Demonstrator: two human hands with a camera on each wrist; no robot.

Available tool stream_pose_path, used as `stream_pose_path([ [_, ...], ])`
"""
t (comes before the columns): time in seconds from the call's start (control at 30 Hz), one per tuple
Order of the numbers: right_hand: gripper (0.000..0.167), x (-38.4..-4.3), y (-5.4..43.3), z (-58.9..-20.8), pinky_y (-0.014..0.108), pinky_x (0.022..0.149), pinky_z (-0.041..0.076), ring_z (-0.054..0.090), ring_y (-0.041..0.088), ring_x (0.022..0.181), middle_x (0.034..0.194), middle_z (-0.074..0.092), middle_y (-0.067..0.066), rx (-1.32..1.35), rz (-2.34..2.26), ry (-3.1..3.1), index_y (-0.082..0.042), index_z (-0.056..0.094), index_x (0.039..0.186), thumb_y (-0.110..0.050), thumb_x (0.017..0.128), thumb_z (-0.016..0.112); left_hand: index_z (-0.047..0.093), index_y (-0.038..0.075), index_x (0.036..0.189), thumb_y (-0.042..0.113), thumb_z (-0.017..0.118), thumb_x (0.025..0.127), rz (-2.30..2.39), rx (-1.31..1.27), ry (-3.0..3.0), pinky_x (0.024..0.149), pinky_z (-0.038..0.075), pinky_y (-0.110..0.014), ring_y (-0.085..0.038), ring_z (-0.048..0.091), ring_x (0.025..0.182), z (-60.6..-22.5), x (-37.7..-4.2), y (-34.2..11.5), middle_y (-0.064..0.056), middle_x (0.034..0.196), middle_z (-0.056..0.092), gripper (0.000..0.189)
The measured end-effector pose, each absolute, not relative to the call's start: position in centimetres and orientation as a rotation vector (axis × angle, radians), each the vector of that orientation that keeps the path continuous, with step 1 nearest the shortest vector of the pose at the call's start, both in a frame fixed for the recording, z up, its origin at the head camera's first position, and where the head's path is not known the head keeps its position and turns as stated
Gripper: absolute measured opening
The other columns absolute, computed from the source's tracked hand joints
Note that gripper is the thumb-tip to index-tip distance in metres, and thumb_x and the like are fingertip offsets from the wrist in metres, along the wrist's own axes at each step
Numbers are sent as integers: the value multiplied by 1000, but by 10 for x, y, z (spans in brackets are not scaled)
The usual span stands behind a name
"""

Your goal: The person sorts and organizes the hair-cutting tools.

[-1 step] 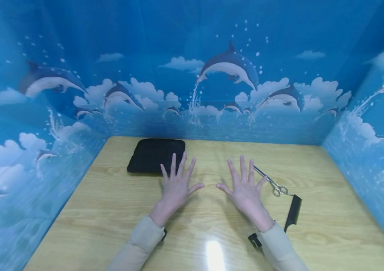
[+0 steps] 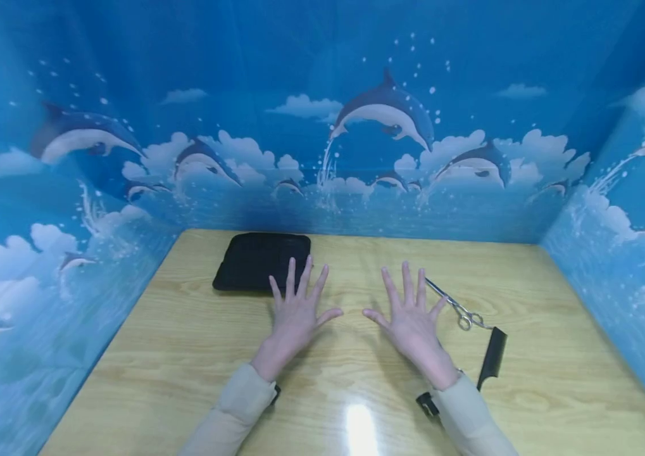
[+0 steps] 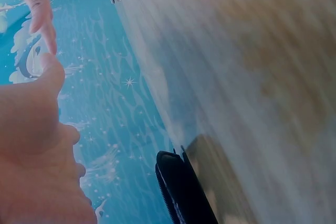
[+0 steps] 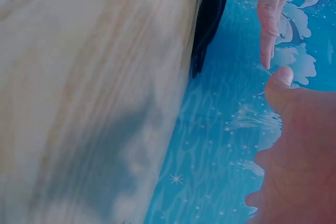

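Observation:
My left hand is held above the table with its fingers spread and holds nothing. Its fingertips overlap the near right corner of a flat black zippered case in the head view. Opposite it, my right hand has straight, spread fingers and nothing in them. Just right of that hand lies a pair of silver scissors, blades pointing to the far left. A black comb lies nearer, its lower end hidden by the right sleeve. In the left wrist view the case shows a zipper along its edge.
The wood-grain table has a bright glare patch near its front. A blue dolphin-print cloth stands behind it and along both sides. A black wrist strap part shows at the right cuff.

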State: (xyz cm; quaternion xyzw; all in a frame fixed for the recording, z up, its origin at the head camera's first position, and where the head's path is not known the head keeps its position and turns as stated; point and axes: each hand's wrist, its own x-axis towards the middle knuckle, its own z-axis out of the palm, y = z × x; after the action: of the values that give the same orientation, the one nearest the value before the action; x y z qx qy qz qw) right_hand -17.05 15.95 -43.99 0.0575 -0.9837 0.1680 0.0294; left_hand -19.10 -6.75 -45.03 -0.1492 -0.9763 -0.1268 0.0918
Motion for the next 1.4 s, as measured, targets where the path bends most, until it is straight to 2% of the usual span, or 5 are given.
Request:
stream_pose_path([
  [0.73,90,-165,154,-439,80,103,-14,-21,43,150,168,-15,13,209,492,-3008,-23,12,164,-60,95,58,17,26,163,66,57,92,-343,-511,-2911,115,-2,-74,-36,-13,154,-444,-182,-67,-7,170,-2,91],
  [0.97,83,-167,154,-439,80,106,20,16,53,148,164,18,25,266,537,-2994,-19,21,163,-56,98,57,40,22,156,61,56,95,-348,-654,-2865,114,17,-73,-39,20,152,-442,-186,-64,-12,163,33,74],
  [1.17,50,-182,150,-433,50,79,59,72,35,99,121,71,18,314,759,-2921,-8,58,140,-38,100,63,71,13,124,42,60,101,-548,-714,-2808,75,60,-35,-21,74,91,-434,-198,-71,-5,109,76,38],
  [1.27,31,-194,144,-428,34,59,55,73,23,75,97,76,7,276,978,-2895,-8,68,122,-31,101,64,76,16,107,35,62,102,-633,-601,-2815,45,45,-24,-10,63,57,-429,-208,-82,3,78,73,24],
  [1.4,20,-210,132,-424,26,49,51,70,23,61,79,72,2,227,1225,-2818,-6,69,107,-25,102,63,76,18,91,34,61,103,-696,-413,-2804,39,28,-24,-9,43,44,-421,-222,-104,7,56,54,25],
])
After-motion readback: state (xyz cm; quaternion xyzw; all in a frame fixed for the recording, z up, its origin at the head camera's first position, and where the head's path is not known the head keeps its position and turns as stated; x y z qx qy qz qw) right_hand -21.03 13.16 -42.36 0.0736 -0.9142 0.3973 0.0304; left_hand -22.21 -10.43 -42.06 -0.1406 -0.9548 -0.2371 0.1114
